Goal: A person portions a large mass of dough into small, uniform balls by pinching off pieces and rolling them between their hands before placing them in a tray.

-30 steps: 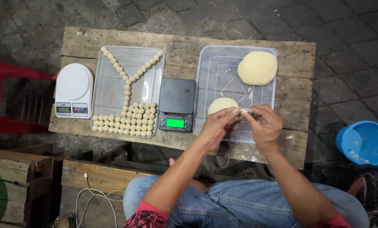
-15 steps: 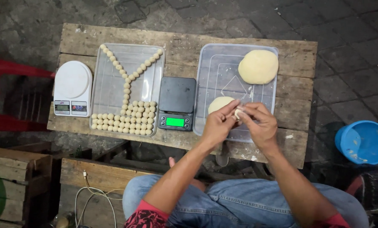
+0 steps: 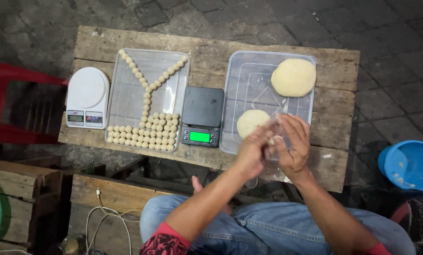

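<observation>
Since the earlier frame, the left hand (image 3: 253, 153) and right hand (image 3: 292, 144) had been brought together, palms facing, over the near edge of the clear plastic tray (image 3: 249, 80) on the rough wooden plank counter (image 3: 334, 71). A small pale piece of dough (image 3: 276, 140) was pressed between them, which suggested rolling was under way; the hands were closed on it rather than released. A rounded dough lump (image 3: 250, 122) lay just beside the hands, and finished dough balls (image 3: 145, 134) were ranged in the left tray.
</observation>
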